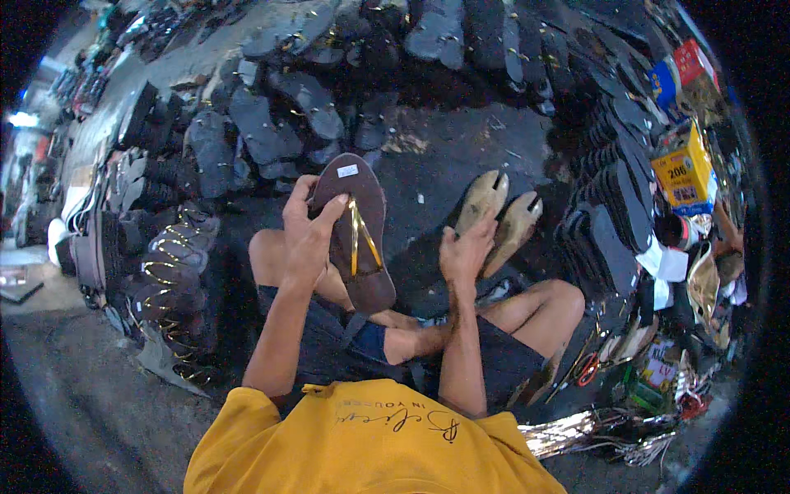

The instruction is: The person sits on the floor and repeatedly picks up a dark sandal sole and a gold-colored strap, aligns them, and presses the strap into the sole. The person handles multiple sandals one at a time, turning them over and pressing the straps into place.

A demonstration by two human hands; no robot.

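My left hand (306, 230) grips a dark brown flip-flop (374, 206) near its toe end, thumb on the footbed and fingers round the edge. The flip-flop has a shiny gold V-shaped strap and a small white label; it is raised above my crossed legs. My right hand (465, 255) is closed over the lower part of a worn, tan foot-shaped last (481, 200) with a slot at its toe. Close on its right lies a matching last (517, 229), also slotted. The underside of the flip-flop is hidden.
Stacked black soles (613, 185) stand on the right, beside a yellow and blue box (685, 169). Gold-strapped sandals (177, 272) form a row on the left. Dark soles (263, 123) pile up ahead. Orange-handled scissors (587, 369) and shiny strap strips (568, 432) lie at lower right.
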